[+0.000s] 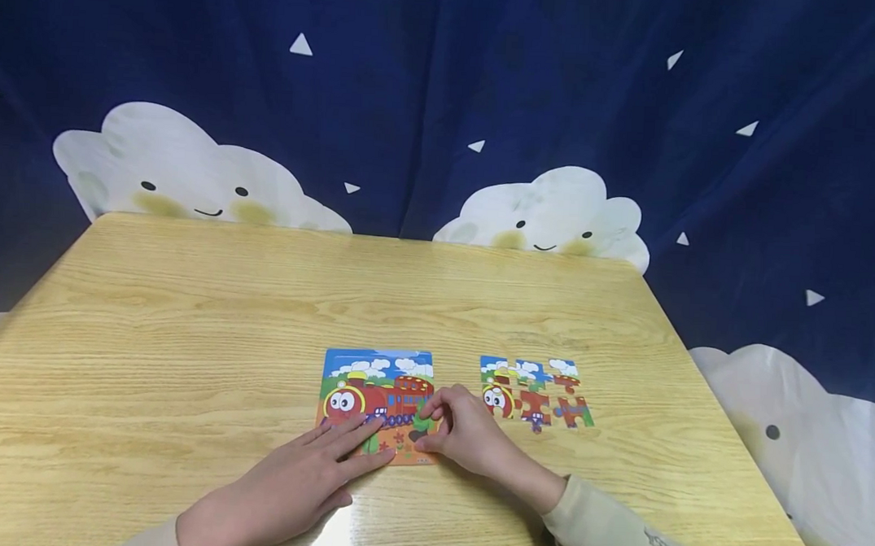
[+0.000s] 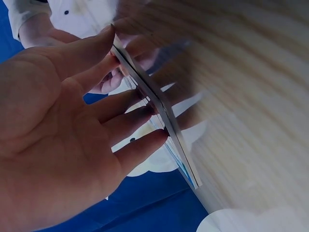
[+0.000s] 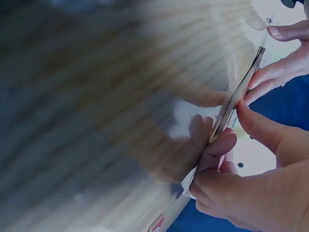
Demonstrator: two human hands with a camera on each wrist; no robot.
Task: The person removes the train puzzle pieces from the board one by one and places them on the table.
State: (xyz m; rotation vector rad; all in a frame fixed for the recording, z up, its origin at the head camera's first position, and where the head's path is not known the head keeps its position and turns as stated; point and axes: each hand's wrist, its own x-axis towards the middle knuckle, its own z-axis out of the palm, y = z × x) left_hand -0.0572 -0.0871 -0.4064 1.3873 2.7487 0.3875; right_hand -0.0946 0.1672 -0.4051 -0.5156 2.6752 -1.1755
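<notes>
Pressing the puzzle (image 1: 383, 382) flat on the bench (image 1: 224, 296), left of the loose pieces (image 1: 534, 404), with the left hand (image 1: 300, 472) straight-fingered on top; pinching the edge nearest those pieces with the right hand (image 1: 467, 431). Probably light, stiff, slippery-smooth; best taken by the edges. Pointing the printed train (image 1: 409, 392) away from the pieces; near-square, without clear long axis.

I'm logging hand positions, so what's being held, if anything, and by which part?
The left hand rests on the train puzzle, holding nothing. The right hand touches the puzzle's right side; whether it actually grips anything there can't be told.
</notes>
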